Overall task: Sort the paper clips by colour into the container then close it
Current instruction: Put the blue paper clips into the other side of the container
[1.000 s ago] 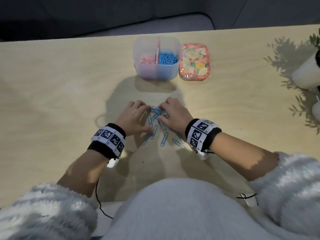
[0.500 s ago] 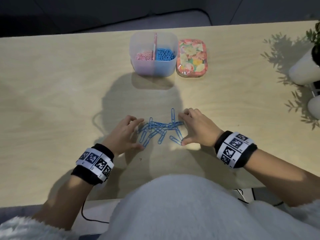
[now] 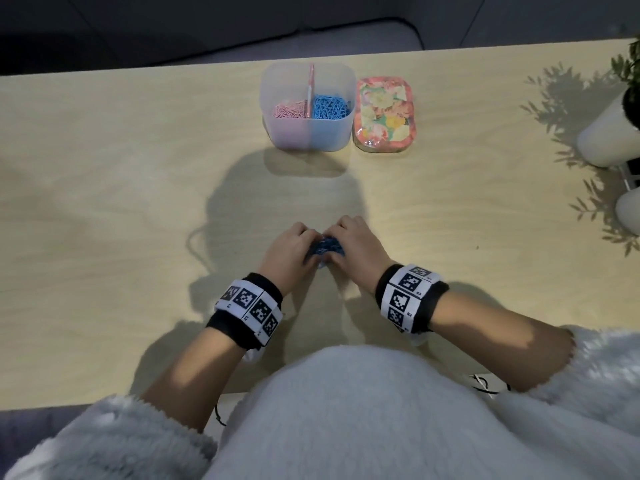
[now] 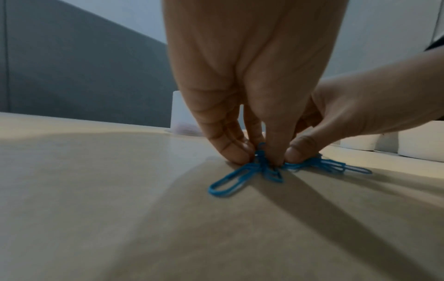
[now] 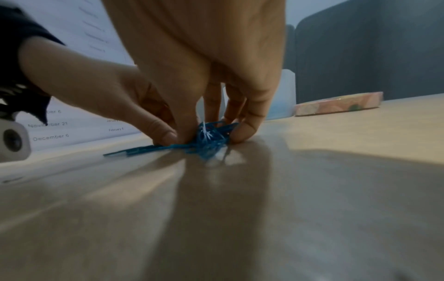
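Observation:
A small pile of blue paper clips (image 3: 325, 247) lies on the wooden table (image 3: 138, 202), bunched between my two hands. My left hand (image 3: 308, 252) pinches the pile from the left; thumb and fingertips (image 4: 238, 154) press into the clips (image 4: 240, 178). My right hand (image 3: 341, 245) grips the same pile (image 5: 209, 138) from the right, fingers curled round it. The clear container (image 3: 308, 133) stands at the far centre, with pink clips (image 3: 289, 110) left of its divider and blue clips (image 3: 330, 105) right. Its floral lid (image 3: 383, 116) lies beside it on the right.
Two white pots (image 3: 609, 133) (image 3: 628, 209) with a plant stand at the table's right edge. A printed sheet with dates (image 5: 60, 123) shows behind my left hand in the right wrist view. A dark sofa lies past the far edge.
Half a second ago my hands were apart with the blue clips spread between them. They have come together and bunched the clips into one pile that both now grip.

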